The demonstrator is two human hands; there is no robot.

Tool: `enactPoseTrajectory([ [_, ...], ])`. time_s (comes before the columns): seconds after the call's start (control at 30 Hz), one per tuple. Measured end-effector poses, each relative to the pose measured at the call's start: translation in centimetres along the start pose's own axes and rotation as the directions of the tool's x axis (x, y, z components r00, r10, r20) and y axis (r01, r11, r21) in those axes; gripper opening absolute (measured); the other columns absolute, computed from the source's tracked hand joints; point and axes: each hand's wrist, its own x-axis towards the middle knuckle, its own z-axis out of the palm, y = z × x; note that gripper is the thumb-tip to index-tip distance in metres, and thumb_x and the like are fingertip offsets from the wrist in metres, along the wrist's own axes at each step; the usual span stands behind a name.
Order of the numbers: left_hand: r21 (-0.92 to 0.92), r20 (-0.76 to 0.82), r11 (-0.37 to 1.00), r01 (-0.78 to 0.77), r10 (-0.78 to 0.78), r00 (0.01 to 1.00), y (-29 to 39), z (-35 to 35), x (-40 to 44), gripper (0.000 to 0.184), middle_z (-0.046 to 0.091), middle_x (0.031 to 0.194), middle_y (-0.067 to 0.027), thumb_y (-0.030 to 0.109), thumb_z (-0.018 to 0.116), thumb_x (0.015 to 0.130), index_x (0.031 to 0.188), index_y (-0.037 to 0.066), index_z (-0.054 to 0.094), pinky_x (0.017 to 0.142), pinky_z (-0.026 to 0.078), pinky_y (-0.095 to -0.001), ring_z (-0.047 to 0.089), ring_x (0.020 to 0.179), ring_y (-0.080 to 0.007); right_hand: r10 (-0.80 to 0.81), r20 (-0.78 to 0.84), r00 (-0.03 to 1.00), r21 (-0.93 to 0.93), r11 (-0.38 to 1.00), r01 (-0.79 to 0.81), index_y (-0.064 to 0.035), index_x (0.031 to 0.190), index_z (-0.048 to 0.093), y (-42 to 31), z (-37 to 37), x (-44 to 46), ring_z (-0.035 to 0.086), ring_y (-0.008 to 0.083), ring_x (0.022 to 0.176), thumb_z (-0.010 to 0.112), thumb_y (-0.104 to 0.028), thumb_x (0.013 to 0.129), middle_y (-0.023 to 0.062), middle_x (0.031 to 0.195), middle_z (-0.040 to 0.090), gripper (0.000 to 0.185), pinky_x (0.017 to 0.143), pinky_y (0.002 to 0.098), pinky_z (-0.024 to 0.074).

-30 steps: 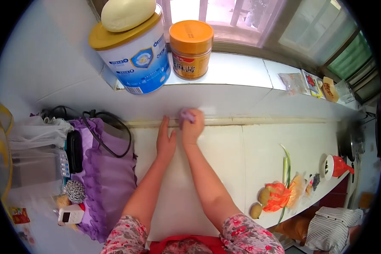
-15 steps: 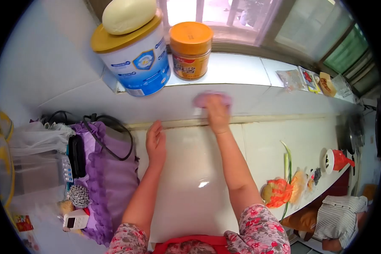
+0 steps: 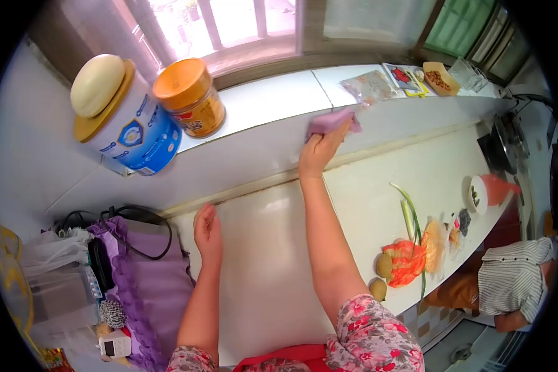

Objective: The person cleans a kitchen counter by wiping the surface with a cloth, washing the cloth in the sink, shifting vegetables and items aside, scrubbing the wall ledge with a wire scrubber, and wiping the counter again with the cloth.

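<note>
My right hand [image 3: 320, 152] presses a purple cloth [image 3: 332, 123] to the tiled wall below the window sill, near the sill's edge. The fingers lie over the cloth, and part of it is bunched up past them. My left hand [image 3: 208, 234] is held above the left part of the white countertop [image 3: 263, 266], holding nothing, its fingers loosely bent. Beside it on the left is a purple ruffled cloth cover [image 3: 161, 273] with a black cable [image 3: 167, 239] lying across it.
On the sill [image 3: 273, 102] stand a blue-and-white can [image 3: 139, 136] with a pale rounded object on top, an orange-lidded jar [image 3: 195, 105] and several packets. Potatoes [image 3: 378, 288], an orange bag [image 3: 406, 263], green onion [image 3: 409, 217] and a bowl [image 3: 478, 193] lie right. Another person [image 3: 511, 276] is at lower right.
My right hand has slid the purple cloth to the right and up along the wall toward the sill edge. The view has turned right; my left hand stays near the counter's left side.
</note>
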Motion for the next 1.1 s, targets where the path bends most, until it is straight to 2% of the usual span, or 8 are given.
enactPoseTrajectory([
  [0.07, 0.026, 0.026, 0.999, 0.020, -0.021, 0.999, -0.5, 0.4, -1.7, 0.030, 0.046, 0.137, -0.0121, -0.004, 0.051, 0.089, 0.118, 0.000, 0.054, 0.100, 0.042, -0.0318, 0.052, 0.118, -0.0215, 0.342, 0.022, 0.939, 0.082, 0.936, -0.342, 0.0085, 0.143, 0.023, -1.3, -0.4, -0.9, 0.015, 0.0399, 0.142, 0.040, -0.005, 0.089, 0.0293, 0.150, 0.018, 0.058, 0.115, 0.0488, 0.0122],
  [0.17, 0.035, 0.029, 0.993, 0.109, -0.110, 0.994, -0.6, 2.4, -1.8, 0.027, 0.046, 0.136, -0.0112, -0.003, 0.053, 0.089, 0.115, 0.001, 0.056, 0.096, 0.044, -0.0304, 0.054, 0.115, -0.0199, -0.076, 0.111, 0.991, 0.140, 0.988, 0.060, 0.0082, 0.143, 0.022, -1.4, 0.6, -4.7, 0.015, 0.0391, 0.142, 0.041, -0.004, 0.087, 0.0292, 0.151, 0.017, 0.060, 0.116, 0.0485, 0.0114],
  [0.23, -0.003, 0.056, 0.999, 0.054, -0.054, 0.997, -0.2, 3.5, -1.1, 0.024, 0.047, 0.135, -0.0110, -0.002, 0.053, 0.090, 0.113, 0.002, 0.058, 0.094, 0.045, -0.0296, 0.055, 0.112, -0.0187, -0.042, 0.902, 0.430, 0.020, 0.998, 0.055, 0.0080, 0.138, 0.032, -2.7, -2.6, -0.6, 0.029, 0.0401, 0.136, 0.041, -0.001, 0.085, 0.0285, 0.144, 0.031, 0.054, 0.112, 0.0509, 0.0204],
  [0.27, 0.008, 0.071, 0.998, 0.067, -0.067, 0.995, -0.1, 3.4, -1.7, 0.024, 0.047, 0.135, -0.0110, -0.002, 0.053, 0.090, 0.113, 0.002, 0.058, 0.094, 0.045, -0.0296, 0.055, 0.112, -0.0187, -0.224, 0.527, 0.820, 0.116, 0.974, 0.192, 0.0062, 0.123, 0.045, 2.1, -1.3, -3.7, 0.044, 0.0409, 0.121, 0.041, 0.001, 0.083, 0.0251, 0.128, 0.048, 0.041, 0.103, 0.0533, 0.0314],
  [0.33, 0.016, 0.052, 0.998, 0.063, -0.064, 0.997, 0.3, 3.4, -1.0, 0.023, 0.047, 0.135, -0.0107, -0.002, 0.054, 0.089, 0.112, 0.002, 0.058, 0.093, 0.046, -0.0294, 0.055, 0.111, -0.0181, 0.267, -0.042, 0.963, -0.065, 0.961, -0.269, 0.0073, 0.123, 0.044, 5.8, 0.0, -2.7, 0.047, 0.0396, 0.113, 0.041, 0.002, 0.083, 0.0217, 0.122, 0.051, 0.040, 0.102, 0.0506, 0.0322],
  [0.57, 0.013, 0.057, 0.995, 0.097, -0.098, 0.994, -1.5, 5.2, -2.0, 0.025, 0.046, 0.136, -0.0125, -0.001, 0.051, 0.092, 0.116, 0.002, 0.056, 0.096, 0.044, -0.0323, 0.055, 0.111, -0.0198, 0.649, 0.135, 0.748, 0.121, 0.739, -0.663, 0.0100, 0.144, 0.000, 4.2, 2.6, -12.7, 0.022, 0.0393, 0.138, 0.039, 0.003, 0.083, 0.0294, 0.150, 0.014, 0.073, 0.115, 0.0403, 0.0134],
  [0.83, 0.097, 0.091, 0.989, 0.108, -0.117, 0.989, -1.5, 2.1, -2.4, 0.020, 0.048, 0.131, -0.0102, -0.004, 0.055, 0.088, 0.107, 0.001, 0.060, 0.088, 0.048, -0.0280, 0.059, 0.102, -0.0163, 0.703, -0.086, 0.706, -0.094, 0.699, -0.709, 0.0102, 0.141, 0.023, 14.2, -2.9, -1.9, 0.041, 0.0359, 0.128, 0.036, 0.001, 0.090, 0.0281, 0.138, 0.040, 0.054, 0.108, 0.0388, 0.0305],
  [1.1, 0.016, 0.073, 0.986, 0.166, -0.167, 0.983, -3.2, -0.5, -5.5, 0.020, 0.050, 0.127, -0.0107, -0.005, 0.052, 0.088, 0.106, 0.001, 0.060, 0.090, 0.049, -0.0307, 0.058, 0.101, -0.0164, 0.868, 0.219, 0.446, 0.438, 0.321, -0.840, 0.0016, 0.142, 0.033, 4.3, -1.9, -8.8, 0.044, 0.0206, 0.124, 0.032, -0.037, 0.103, 0.0119, 0.138, 0.046, 0.055, 0.104, 0.0289, 0.0321],
])
